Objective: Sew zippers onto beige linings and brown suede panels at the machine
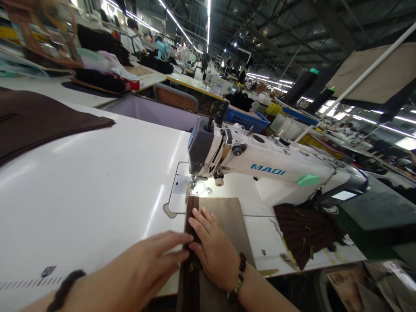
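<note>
A brown zipper (194, 277) lies lengthwise along the left edge of a taupe fabric panel (227, 212), its top end just in front of the sewing machine's presser foot (194, 184). A small metal pull shows lower on the zipper, by my right wrist. My left hand (146, 264) comes from the left, thumb and index finger closed at the zipper's left edge. Flat on the panel rests my right hand (212, 247), fingers stretched toward the needle and partly over the zipper. The panel's lower end runs out of view beneath my hands.
The white sewing machine (269, 162) spans the table's right side. Dark brown pieces with metal zipper pulls (307, 229) lie at right. Brown fabric (42, 119) is stacked at far left. Behind stand a purple bin (156, 112) and a blue crate (245, 119).
</note>
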`<state>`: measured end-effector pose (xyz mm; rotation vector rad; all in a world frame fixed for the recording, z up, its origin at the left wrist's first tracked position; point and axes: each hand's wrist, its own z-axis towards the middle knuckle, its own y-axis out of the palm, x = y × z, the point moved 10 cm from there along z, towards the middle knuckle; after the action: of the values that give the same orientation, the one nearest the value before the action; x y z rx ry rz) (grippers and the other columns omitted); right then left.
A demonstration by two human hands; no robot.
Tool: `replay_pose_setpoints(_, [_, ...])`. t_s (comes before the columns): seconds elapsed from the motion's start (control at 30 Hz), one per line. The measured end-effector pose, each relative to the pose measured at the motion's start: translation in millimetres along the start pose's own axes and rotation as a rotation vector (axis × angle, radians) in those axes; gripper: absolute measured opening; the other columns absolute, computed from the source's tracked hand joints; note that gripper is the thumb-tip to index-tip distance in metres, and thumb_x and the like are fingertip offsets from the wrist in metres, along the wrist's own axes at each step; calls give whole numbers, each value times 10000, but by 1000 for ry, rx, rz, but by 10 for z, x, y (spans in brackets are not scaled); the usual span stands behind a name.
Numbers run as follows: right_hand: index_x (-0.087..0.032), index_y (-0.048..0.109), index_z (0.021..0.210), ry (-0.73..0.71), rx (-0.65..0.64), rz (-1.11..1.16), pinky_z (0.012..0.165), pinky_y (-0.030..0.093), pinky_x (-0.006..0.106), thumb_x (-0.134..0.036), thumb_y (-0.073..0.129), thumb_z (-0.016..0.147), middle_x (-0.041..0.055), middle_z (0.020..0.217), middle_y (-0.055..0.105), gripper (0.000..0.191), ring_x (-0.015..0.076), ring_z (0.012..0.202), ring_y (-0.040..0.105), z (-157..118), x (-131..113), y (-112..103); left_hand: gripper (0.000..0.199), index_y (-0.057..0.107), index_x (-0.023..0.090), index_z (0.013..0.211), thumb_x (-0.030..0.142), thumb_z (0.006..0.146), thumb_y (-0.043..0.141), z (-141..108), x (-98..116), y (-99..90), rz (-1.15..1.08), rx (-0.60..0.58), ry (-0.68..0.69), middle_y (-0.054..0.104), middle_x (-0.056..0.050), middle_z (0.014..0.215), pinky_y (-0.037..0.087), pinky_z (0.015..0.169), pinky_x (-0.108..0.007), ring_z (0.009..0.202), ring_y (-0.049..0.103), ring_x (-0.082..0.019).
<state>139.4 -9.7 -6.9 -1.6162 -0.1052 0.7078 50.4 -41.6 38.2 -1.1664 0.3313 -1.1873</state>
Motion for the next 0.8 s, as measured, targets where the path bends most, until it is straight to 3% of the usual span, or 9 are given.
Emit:
replay_pose_setpoints(0.1, [-105, 379, 1433, 8, -23, -9, 1167, 240, 532, -132, 485, 882, 98, 1518, 294, 562, 267, 1435, 204, 6, -10, 15, 321, 624, 167, 1116, 115, 949, 355, 249, -292, -3, 140, -11, 44, 639, -85, 1197, 533, 935, -310, 1086, 606, -173])
replay_pose_setpoints(0.2, [-109, 364, 1445, 43, -70, -17, 1175, 219, 528, -131, 498, 876, 94, 1536, 246, 585, 266, 1444, 172, 4, -1, 47, 285, 637, 146, 1065, 151, 965, 370, 348, -478, 138, 207, -18, 99, 667, -84, 1130, 519, 947, -384, 1086, 602, -214])
replay_pose_setpoints(0.3, [-117, 346, 1457, 66, -101, -23, 1183, 196, 519, -139, 497, 882, 88, 1554, 189, 595, 256, 1452, 137, 7, 14, 66, 274, 626, 130, 1093, 241, 980, 402, 339, -541, 276, 270, -46, 109, 657, -101, 1150, 501, 940, -421, 1078, 596, -245])
replay_pose_setpoints(0.43, [-117, 341, 1460, 86, -105, -26, 1188, 184, 510, -139, 498, 881, 88, 1552, 198, 600, 249, 1452, 140, 63, 74, 40, 297, 603, 133, 1130, 324, 980, 432, 390, -573, 299, 295, -69, 94, 638, -101, 1177, 460, 961, -423, 1094, 571, -253])
replay_pose_setpoints(0.8, [-114, 352, 1452, 89, -54, -3, 1188, 185, 510, -124, 496, 873, 108, 1545, 224, 596, 253, 1443, 180, 315, 252, -52, 293, 561, 137, 1185, 307, 950, 514, 538, -813, 361, 357, -80, 49, 604, -99, 1228, 398, 1017, -425, 1164, 522, -261])
